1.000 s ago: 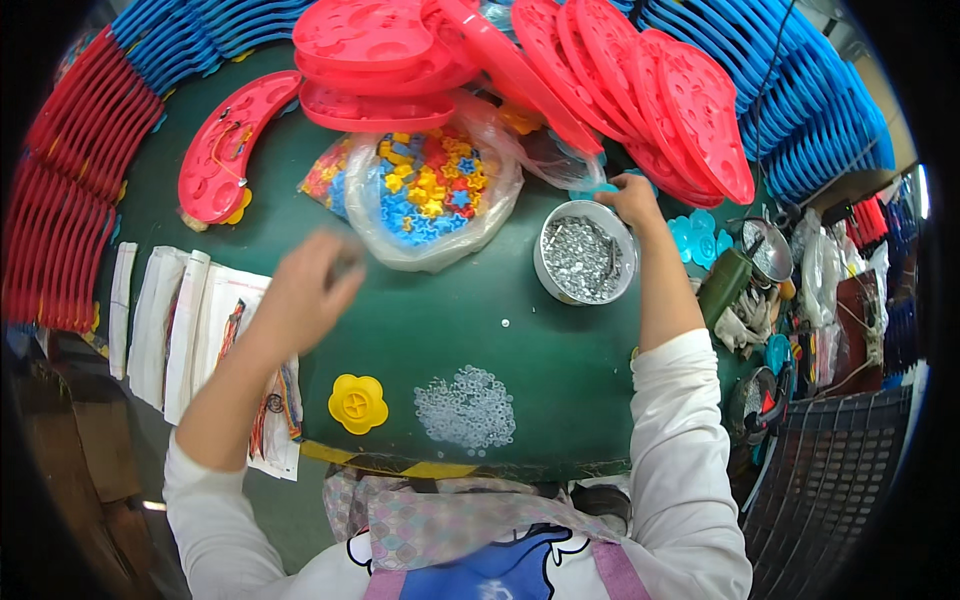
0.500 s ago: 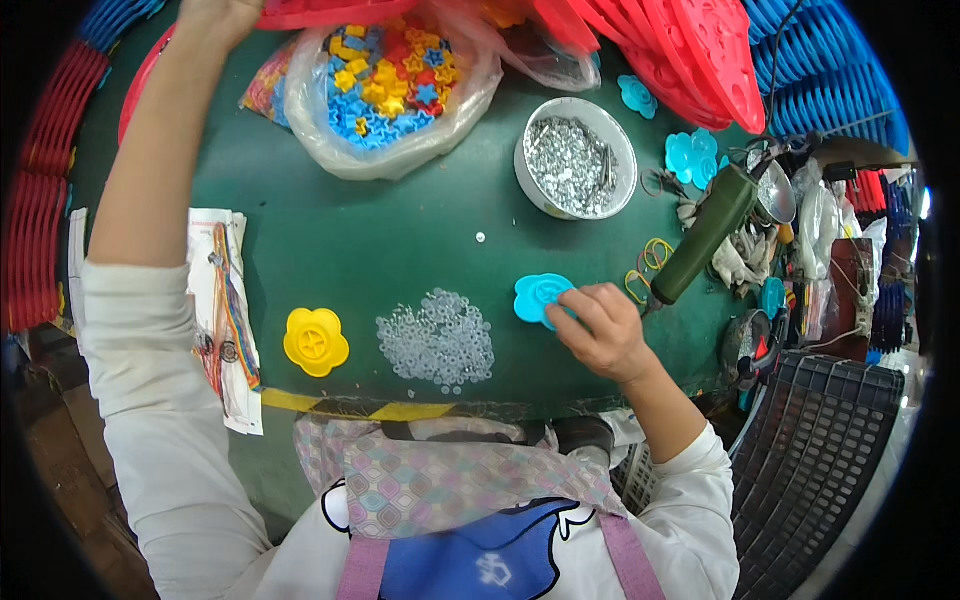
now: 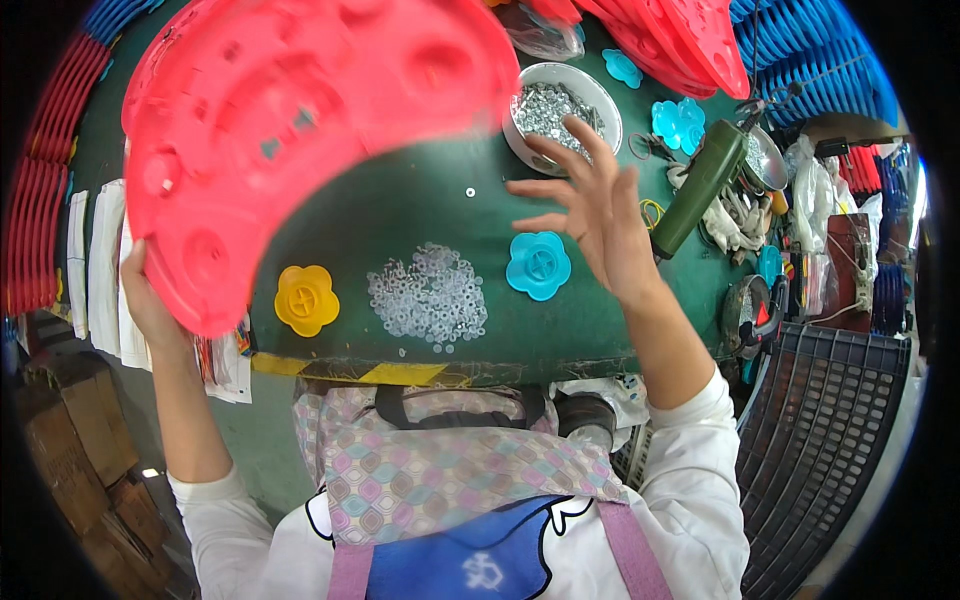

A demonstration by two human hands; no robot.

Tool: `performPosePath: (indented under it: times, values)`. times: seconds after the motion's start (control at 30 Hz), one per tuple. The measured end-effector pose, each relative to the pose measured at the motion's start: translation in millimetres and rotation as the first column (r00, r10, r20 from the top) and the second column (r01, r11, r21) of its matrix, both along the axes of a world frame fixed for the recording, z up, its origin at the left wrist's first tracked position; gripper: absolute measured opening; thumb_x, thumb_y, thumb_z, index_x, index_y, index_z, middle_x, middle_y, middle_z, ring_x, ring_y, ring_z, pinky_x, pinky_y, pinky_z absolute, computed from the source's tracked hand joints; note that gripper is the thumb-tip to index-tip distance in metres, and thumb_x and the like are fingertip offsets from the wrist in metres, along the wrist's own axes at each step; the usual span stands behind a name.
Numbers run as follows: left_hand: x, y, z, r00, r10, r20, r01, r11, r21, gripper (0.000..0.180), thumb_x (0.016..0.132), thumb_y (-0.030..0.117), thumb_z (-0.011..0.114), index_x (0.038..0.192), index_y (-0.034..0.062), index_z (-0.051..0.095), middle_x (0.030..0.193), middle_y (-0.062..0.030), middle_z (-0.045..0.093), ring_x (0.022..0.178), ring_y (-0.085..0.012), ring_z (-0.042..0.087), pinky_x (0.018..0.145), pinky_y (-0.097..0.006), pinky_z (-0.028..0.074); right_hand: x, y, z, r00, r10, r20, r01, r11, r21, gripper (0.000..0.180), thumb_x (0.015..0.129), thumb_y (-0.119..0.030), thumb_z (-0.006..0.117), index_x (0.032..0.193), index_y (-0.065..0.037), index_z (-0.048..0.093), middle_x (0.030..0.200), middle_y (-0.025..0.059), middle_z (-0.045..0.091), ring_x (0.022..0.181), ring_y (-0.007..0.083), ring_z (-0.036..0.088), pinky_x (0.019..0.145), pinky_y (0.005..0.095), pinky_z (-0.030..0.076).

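My left hand (image 3: 150, 305) grips the lower left end of a large curved red plastic panel (image 3: 360, 110) with round hollows, raised over the table's left side. My right hand (image 3: 595, 215) is open and raised, fingers spread, with nothing in it. Below that hand lies a light blue flower-shaped plastic piece (image 3: 538, 266). A yellow flower-shaped piece (image 3: 307, 300) lies further left. Between the two flowers is a pile of small clear plastic washers (image 3: 428, 295). The panel hides most of the table's far left part.
A white bowl (image 3: 609, 105) of small silver metal parts stands behind my right hand. To its right hangs a green power screwdriver (image 3: 700, 190). More red panels (image 3: 690, 45) and blue stacked parts (image 3: 815, 70) fill the far right. A black crate (image 3: 830, 430) stands beside the table.
My left hand has come back from the far left with the red panel, which now covers the bag of coloured pieces. My right hand has let go of the blue flower and lifted.
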State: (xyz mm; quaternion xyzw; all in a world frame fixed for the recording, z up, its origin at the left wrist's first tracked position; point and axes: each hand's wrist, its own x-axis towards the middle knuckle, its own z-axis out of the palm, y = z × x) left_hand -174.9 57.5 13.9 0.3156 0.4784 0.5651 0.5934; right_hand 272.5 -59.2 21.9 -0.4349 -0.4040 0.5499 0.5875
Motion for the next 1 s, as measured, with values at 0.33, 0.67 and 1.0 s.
performPosePath:
  times: [0.33, 0.67, 1.0]
  values:
    - [55, -85, -4, 0.889, -0.406, -0.212, 0.408, 0.912, -0.036, 0.053, 0.095, 0.005, 0.066, 0.144, -0.003, 0.048, 0.132, -0.0143, 0.064, 0.118, -0.0212, 0.065, 0.099, -0.035, 0.055, 13, -18, 14, 0.964, -0.068, 0.255, 0.134, 0.959, -0.251, 0.05, 0.093, 0.002, 0.066, 0.14, 0.006, 0.053, 0.122, 0.0103, 0.07, 0.103, 0.0162, 0.069, 0.095, 0.0316, 0.056]
    - [72, -80, -30, 0.315, -0.142, -0.938, 0.528, 0.848, 0.049, 0.04, 0.087, 0.006, 0.073, 0.123, -0.0034, 0.058, 0.114, -0.0163, 0.063, 0.105, -0.0306, 0.063, 0.093, -0.039, 0.051, 19, -53, -46, 0.822, -0.085, 0.563, 0.222, 0.958, -0.181, 0.047, 0.088, 0.0, 0.07, 0.132, 0.005, 0.055, 0.117, 0.015, 0.071, 0.105, 0.0203, 0.07, 0.096, 0.0354, 0.055]
    - [80, -91, -19, 0.494, -0.232, -0.838, 0.401, 0.916, -0.018, 0.039, 0.088, 0.006, 0.07, 0.123, -0.007, 0.059, 0.109, -0.0208, 0.073, 0.099, -0.0317, 0.073, 0.09, -0.04, 0.057, 13, -51, -45, 0.708, -0.05, 0.704, 0.208, 0.968, -0.141, 0.05, 0.087, -0.004, 0.073, 0.133, 0.004, 0.055, 0.119, 0.0154, 0.07, 0.108, 0.0211, 0.068, 0.097, 0.0349, 0.053]
